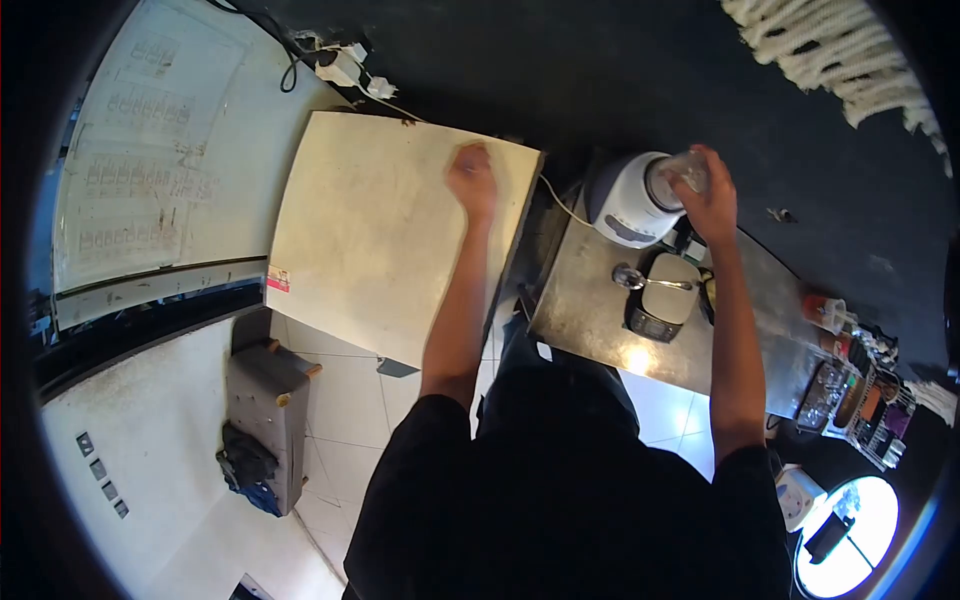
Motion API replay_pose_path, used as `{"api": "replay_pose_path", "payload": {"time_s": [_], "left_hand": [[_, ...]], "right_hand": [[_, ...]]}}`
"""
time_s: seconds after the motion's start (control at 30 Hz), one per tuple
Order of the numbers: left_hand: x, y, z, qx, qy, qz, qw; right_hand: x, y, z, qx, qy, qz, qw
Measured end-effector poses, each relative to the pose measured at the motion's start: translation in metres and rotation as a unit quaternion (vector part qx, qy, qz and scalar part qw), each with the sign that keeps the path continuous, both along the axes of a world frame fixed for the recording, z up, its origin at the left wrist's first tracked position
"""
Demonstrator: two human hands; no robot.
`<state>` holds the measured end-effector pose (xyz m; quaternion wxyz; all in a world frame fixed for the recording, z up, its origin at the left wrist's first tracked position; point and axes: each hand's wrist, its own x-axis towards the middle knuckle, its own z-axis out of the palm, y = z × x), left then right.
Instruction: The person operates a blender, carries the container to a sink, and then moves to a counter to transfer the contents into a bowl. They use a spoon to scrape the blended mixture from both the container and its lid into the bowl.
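Counter (580, 305) holds blender (628, 212) between hands (470, 178) (714, 203); right grips jar (682, 166).

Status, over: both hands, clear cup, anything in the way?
Right hand gripping clear cup atop white appliance. Left hand curled, blurred, over cream surface, contents unclear. Spoon across scale nearby; no obstruction seen.

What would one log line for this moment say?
Right hand: gripping clear cup at white appliance | Left hand: blurred, over pale surface | Spoon: across scale

Fisheye-bent edges, dark corners, glare on the metal counter (585, 300); left hand (471, 172) blurred
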<state>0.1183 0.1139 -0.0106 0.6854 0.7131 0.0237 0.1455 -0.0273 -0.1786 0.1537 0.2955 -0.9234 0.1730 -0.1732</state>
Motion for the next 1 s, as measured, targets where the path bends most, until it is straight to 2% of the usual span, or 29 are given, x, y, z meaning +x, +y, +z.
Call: {"api": "replay_pose_path", "payload": {"time_s": [0.03, 0.07, 0.13, 0.2, 0.23, 0.3, 0.33, 0.4, 0.43, 0.53, 0.57, 0.7, 0.77, 0.93, 1.0], "left_hand": [[0.031, 0.021, 0.013, -0.077, 0.049, 0.051, 0.995], [0.074, 0.047, -0.009, 0.030, -0.033, 0.118, 0.992], [0.119, 0.079, 0.016, -0.013, 0.017, 0.176, 0.984], [0.179, 0.124, -0.027, 0.064, -0.002, 0.251, 0.966], [0.196, 0.136, -0.030, 0.068, -0.004, 0.249, 0.966], [0.216, 0.144, -0.030, -0.037, -0.040, 0.141, 0.989], [0.219, 0.145, -0.031, -0.034, -0.041, 0.140, 0.989], [0.228, 0.149, -0.032, 0.024, 0.032, 0.104, 0.994], [0.234, 0.149, -0.034, 0.005, 0.010, 0.096, 0.995], [0.239, 0.143, -0.031, -0.028, 0.013, 0.142, 0.989], [0.239, 0.140, -0.029, -0.049, -0.022, 0.153, 0.987], [0.238, 0.141, -0.024, -0.052, -0.047, 0.129, 0.989], [0.237, 0.137, -0.026, 0.000, -0.052, 0.165, 0.985], [0.237, 0.139, -0.026, -0.034, -0.055, 0.135, 0.989], [0.237, 0.149, -0.034, 0.065, -0.025, 0.168, 0.983]], "right_hand": [[-0.001, 0.001, 0.000, 0.008, -0.003, 0.002, 1.000], [-0.001, 0.001, -0.001, 0.011, -0.014, 0.005, 1.000], [0.001, -0.001, -0.002, 0.019, -0.029, 0.007, 0.999], [0.001, -0.001, -0.005, 0.019, -0.022, 0.000, 1.000], [0.001, 0.002, -0.002, 0.000, -0.011, -0.011, 1.000], [0.001, 0.002, 0.003, 0.009, -0.005, -0.010, 1.000], [0.002, 0.003, 0.004, 0.015, -0.001, -0.007, 1.000], [0.002, 0.004, 0.002, 0.020, -0.009, -0.007, 1.000], [0.002, 0.004, 0.003, 0.009, -0.008, -0.003, 1.000], [0.002, 0.005, 0.003, 0.007, -0.005, -0.006, 1.000], [0.003, 0.005, 0.004, 0.017, -0.002, -0.008, 1.000], [0.004, 0.007, 0.004, 0.028, 0.002, -0.013, 1.000], [0.003, 0.006, 0.002, 0.033, -0.008, -0.011, 0.999], [0.002, 0.003, -0.001, 0.033, -0.002, -0.009, 0.999], [0.000, 0.000, -0.005, 0.050, -0.001, -0.002, 0.999]]}}
